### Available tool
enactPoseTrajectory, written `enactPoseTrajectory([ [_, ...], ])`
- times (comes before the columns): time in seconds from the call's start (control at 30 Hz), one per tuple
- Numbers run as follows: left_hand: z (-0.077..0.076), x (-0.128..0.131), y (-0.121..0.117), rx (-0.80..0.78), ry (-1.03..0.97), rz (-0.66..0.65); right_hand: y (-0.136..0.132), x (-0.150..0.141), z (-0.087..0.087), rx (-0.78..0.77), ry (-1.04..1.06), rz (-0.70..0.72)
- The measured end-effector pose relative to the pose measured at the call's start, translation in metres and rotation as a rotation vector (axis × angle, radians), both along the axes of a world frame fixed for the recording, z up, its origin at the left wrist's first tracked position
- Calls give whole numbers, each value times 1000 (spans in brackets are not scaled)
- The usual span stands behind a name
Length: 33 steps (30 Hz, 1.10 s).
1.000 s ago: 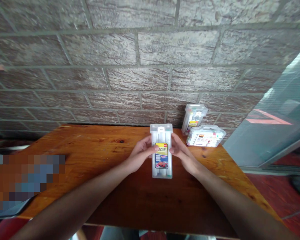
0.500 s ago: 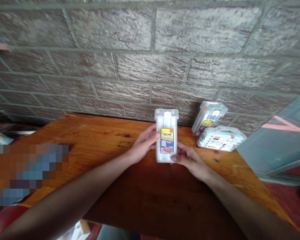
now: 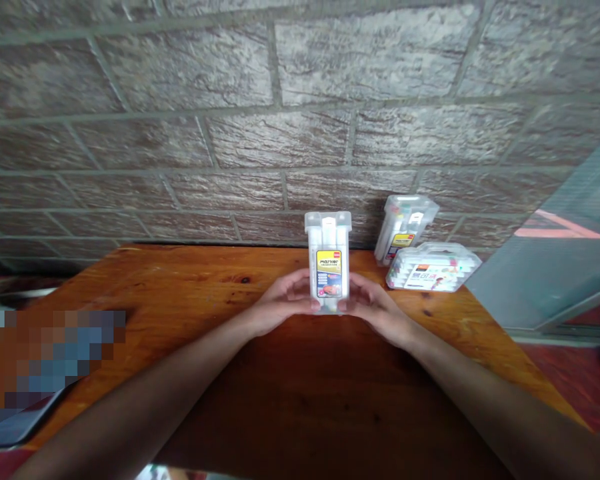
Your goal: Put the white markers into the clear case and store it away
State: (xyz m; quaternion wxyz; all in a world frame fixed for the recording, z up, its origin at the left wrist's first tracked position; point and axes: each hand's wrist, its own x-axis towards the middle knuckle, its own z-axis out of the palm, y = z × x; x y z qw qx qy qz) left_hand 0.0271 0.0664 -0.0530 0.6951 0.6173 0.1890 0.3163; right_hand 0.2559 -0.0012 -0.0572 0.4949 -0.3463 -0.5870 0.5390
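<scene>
A clear plastic marker case [image 3: 329, 267] stands upright between my hands, its yellow and blue label turned toward me. White marker barrels show through its walls. My left hand [image 3: 280, 303] grips the lower left side, thumb at the front bottom corner. On the opposite side my right hand [image 3: 375, 307] holds the lower right edge with its thumb in front. The fingers behind the case are partly hidden. Whether the case's base touches the table I cannot tell.
Behind the wooden table [image 3: 195, 280] rises a stone-block wall [image 3: 220, 187]. At the right back stand another upright marker case [image 3: 405, 223] and a wider clear case with a handle [image 3: 434, 270]. A blurred-out patch [image 3: 55, 367] covers the left side.
My left hand has slid down the case to its lower side, level with my right hand. The case now sits straighter. The camera view has shifted slightly.
</scene>
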Motion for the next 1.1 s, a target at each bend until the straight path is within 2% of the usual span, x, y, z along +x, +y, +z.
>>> enactPoseTrajectory([
  [0.57,-3,1,3,-7,-5,-44,0,2,1,-1,-44,8],
  [1.1,-4,0,3,2,16,-25,0,1,2,17,-51,18],
])
